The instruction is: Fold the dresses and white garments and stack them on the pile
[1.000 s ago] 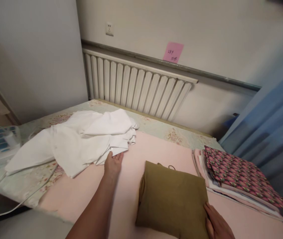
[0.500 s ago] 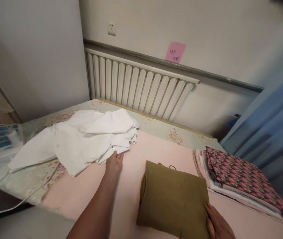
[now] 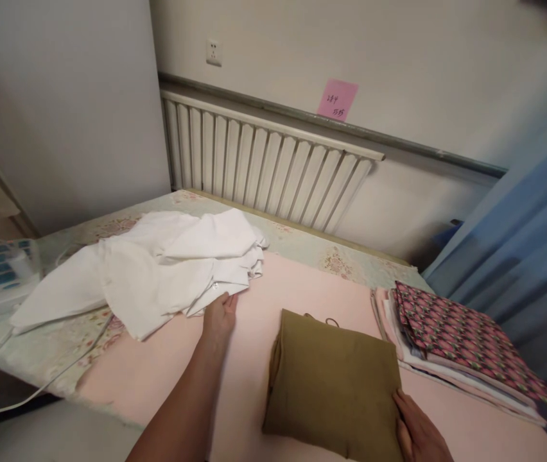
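My left hand (image 3: pixel 219 316) reaches to the near edge of a crumpled white garment (image 3: pixel 133 273), its fingers closed at the hem; the fingertips are partly hidden. Just right of that arm lies a folded olive-green garment (image 3: pixel 334 385), squared off, with a small loop of cord showing at its far edge. My right hand (image 3: pixel 420 427) rests against the right side of the olive garment, fingers stretched out along its edge.
A stack of folded cloths with a pink patterned one (image 3: pixel 466 340) on top lies at the right. A pink sheet (image 3: pixel 302 276) covers part of the floral tablecloth (image 3: pixel 336 260). At left are a power strip (image 3: pixel 6 273) and white cable (image 3: pixel 27 401). Behind stand a radiator (image 3: pixel 264 167) and a blue curtain (image 3: pixel 509 231).
The view has shifted very slightly. Both hands and the garments keep the same places relative to each other.
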`<action>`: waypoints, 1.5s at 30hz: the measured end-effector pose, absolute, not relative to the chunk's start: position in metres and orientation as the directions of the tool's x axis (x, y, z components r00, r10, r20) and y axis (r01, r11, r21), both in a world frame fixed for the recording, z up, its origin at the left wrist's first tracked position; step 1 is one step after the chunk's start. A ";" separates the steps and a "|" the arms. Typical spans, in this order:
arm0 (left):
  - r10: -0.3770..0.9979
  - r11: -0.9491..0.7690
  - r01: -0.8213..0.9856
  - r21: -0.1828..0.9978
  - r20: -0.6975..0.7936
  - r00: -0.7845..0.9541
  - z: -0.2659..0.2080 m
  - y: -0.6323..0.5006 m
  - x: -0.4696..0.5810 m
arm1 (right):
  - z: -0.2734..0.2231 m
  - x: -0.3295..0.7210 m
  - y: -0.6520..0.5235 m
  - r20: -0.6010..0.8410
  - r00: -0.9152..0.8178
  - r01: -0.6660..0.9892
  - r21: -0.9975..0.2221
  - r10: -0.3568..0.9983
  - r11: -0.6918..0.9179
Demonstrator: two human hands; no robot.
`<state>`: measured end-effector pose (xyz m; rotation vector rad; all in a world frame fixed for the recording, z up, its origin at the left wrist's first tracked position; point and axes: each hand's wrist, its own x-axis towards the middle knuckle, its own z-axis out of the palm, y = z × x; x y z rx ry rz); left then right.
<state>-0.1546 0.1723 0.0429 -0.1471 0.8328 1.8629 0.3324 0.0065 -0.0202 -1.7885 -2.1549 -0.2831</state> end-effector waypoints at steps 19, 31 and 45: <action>0.926 0.211 -0.583 0.785 -0.352 -0.139 0.037 0.141 -0.088 | -0.027 0.329 0.008 0.425 -0.125 0.986 -0.046 0.897 0.159; 0.988 0.136 -0.071 0.988 -0.141 -0.067 0.029 0.133 -0.076 | -0.032 0.331 0.010 0.442 -0.104 0.988 -0.057 0.891 0.144; 0.991 0.127 -0.068 0.989 -0.129 -0.023 0.033 0.131 -0.074 | -0.028 0.329 0.009 0.450 -0.120 0.987 -0.044 0.885 0.156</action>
